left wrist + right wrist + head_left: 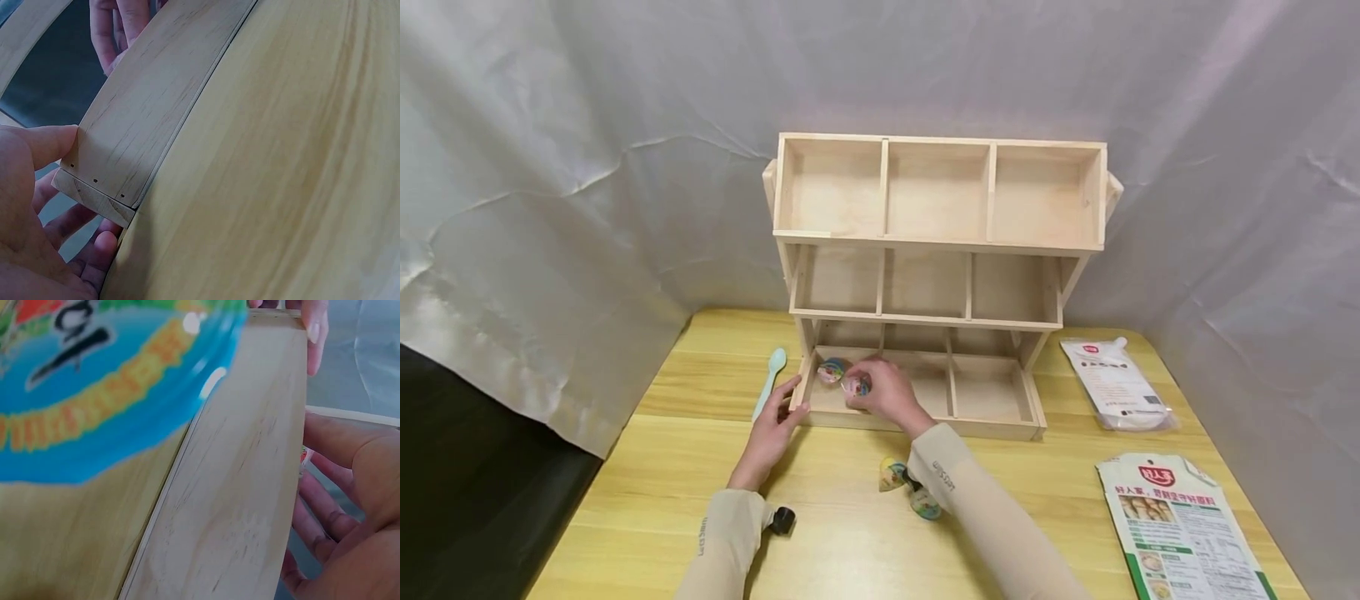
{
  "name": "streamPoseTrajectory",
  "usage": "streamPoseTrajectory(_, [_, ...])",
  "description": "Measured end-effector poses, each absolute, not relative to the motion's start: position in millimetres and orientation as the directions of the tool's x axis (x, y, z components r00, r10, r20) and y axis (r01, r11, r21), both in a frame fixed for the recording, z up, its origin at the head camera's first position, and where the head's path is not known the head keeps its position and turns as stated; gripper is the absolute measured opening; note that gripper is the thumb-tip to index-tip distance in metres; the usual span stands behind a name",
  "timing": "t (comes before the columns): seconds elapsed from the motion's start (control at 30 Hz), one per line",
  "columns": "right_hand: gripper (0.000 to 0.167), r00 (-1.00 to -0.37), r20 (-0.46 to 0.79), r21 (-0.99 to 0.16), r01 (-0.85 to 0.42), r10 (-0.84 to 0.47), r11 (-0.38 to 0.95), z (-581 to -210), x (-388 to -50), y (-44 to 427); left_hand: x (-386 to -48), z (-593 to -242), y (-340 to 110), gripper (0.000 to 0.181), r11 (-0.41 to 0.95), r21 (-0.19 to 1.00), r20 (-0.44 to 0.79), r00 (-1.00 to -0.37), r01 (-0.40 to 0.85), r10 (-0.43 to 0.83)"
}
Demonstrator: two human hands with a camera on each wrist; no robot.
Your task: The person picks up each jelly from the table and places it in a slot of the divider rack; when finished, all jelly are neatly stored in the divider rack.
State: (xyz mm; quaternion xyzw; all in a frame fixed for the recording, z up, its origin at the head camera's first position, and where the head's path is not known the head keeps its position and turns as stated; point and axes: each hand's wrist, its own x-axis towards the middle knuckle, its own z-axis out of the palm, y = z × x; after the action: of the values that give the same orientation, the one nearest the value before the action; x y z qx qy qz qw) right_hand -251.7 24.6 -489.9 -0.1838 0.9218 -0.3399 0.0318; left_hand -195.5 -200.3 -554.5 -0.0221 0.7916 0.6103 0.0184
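Note:
A three-tier wooden rack (940, 237) stands on the table, each tier split into three compartments. My left hand (771, 435) grips the left front corner of its bottom tier; in the left wrist view the thumb (53, 142) lies on the front board and the fingers curl by the side. Inside the bottom left compartment my right hand (889, 392) pinches a small jelly cup (856, 384), mostly hidden behind the front board in the right wrist view. Another jelly cup (831, 371) sits just left of it in that compartment.
By the right forearm are a yellow jelly cup (892, 473) and a blue-rimmed one (925, 504). A pale green spoon (771, 382) lies left of the rack. To the right lie a white pouch (1117, 385) and a larger printed packet (1183, 529). Grey curtains surround the table.

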Motion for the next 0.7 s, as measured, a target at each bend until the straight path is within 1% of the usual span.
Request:
streamPoseTrajectory(0.33, [0.041, -0.920, 0.055, -0.577, -0.347, -0.388, 0.739, -495.5, -255.0, 21.6, -193.4, -553.6, -199.2, 0.058, 0.261, 0.964, -0.050, -0.999, -0.054, -0.021])
streamPoseTrajectory(0.7, [0.043, -0.913, 0.055, -0.524, -0.371, -0.404, 0.767, -501.1, -258.4, 21.1, -194.6, -554.6, -199.1, 0.057, 0.259, 0.964, -0.054, -0.998, -0.058, -0.020])
